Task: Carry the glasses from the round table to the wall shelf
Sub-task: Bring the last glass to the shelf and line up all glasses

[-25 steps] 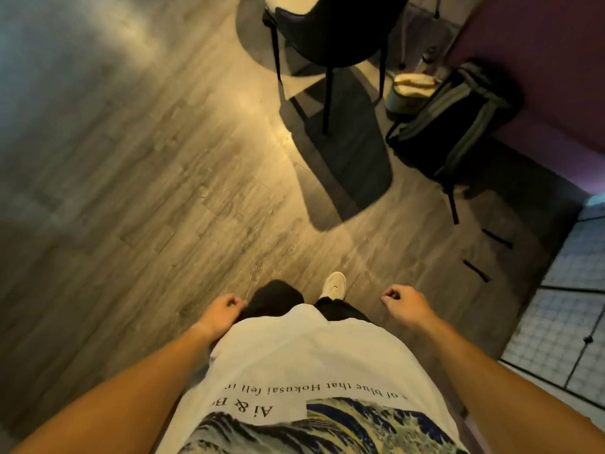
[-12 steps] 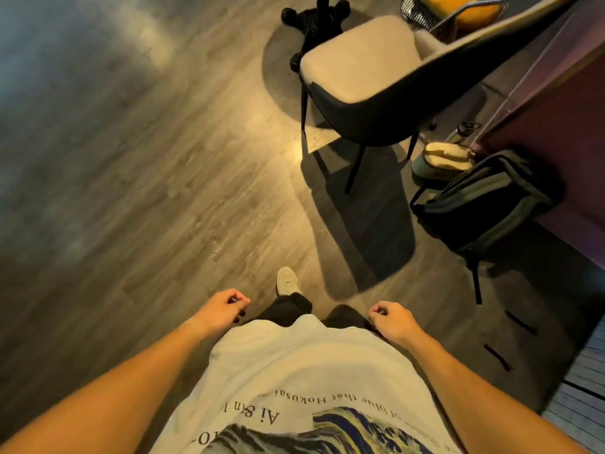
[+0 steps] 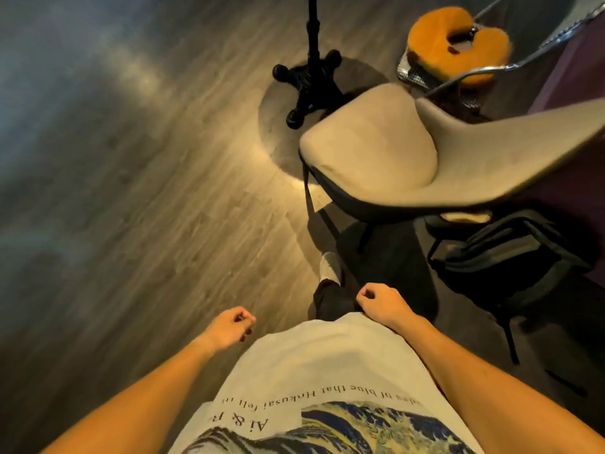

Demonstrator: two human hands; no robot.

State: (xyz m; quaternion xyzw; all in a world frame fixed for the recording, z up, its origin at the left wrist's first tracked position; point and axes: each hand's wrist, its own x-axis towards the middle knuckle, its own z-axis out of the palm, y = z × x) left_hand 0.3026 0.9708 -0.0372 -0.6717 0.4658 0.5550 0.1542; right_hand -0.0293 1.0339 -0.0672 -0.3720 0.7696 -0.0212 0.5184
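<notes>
**Head view: walking up to the bench base, nothing in my hands yet**

Head view shows the change plainly: a second ago only a chair's edge sat far ahead of my hands; now the padded chair (image 3: pixel 370 152) fills the space just beyond my right hand (image 3: pixel 381 301), and a black pedestal foot (image 3: pixel 309 85) has come into view ahead of both hands. I judge that to be the round bench's base, so I am closing in on it.

My left hand (image 3: pixel 230 326) and right hand are both loosely clenched and carry nothing. No glasses show anywhere, nor the bench top or wall shelf, so pickup lies ahead.

A dark backpack (image 3: pixel 510 257) lies to the right of my right hand.

Upside-down print on my shirt (image 3: pixel 314 365) reads roughly "of blue that Hokusai felt"; below it, "Ai &".
</notes>
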